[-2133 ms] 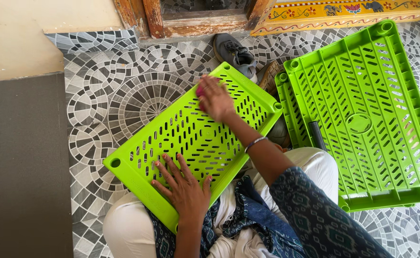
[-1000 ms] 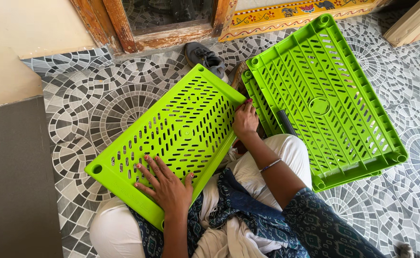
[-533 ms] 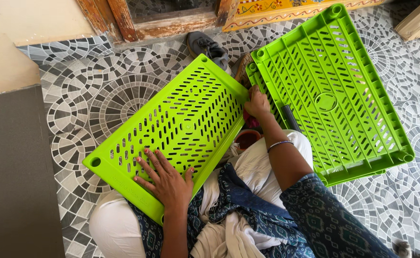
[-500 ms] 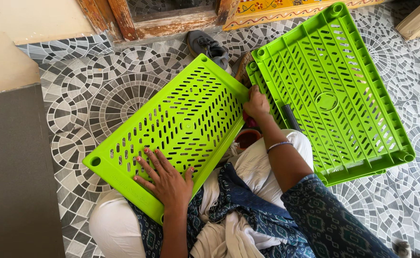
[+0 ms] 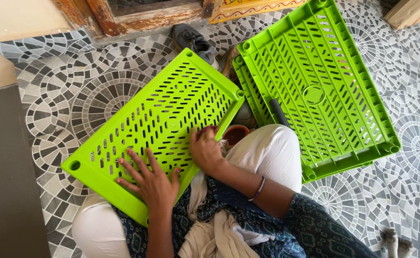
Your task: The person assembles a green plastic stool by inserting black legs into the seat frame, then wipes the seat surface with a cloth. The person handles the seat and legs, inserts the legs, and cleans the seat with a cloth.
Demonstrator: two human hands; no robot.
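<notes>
A lime-green perforated plastic panel (image 5: 167, 119) lies tilted across my lap. My left hand (image 5: 148, 177) presses flat on its near end, fingers spread. My right hand (image 5: 205, 149) sits at the panel's right edge, with its fingers curled over that edge. To the right, a stack of matching green slotted panels (image 5: 315, 86) rests on the tiled floor, apart from both hands.
A dark shoe (image 5: 193, 40) lies beyond the panel near a worn wooden door frame (image 5: 138, 19). A small brown pot (image 5: 234, 134) and a dark tool handle (image 5: 279, 112) sit between my knee and the stack. A grey mat (image 5: 6, 181) covers the floor on the left.
My right hand has slid from the panel's far right corner, next to the stack, back along the edge toward my body. My left hand has stayed flat on the panel.
</notes>
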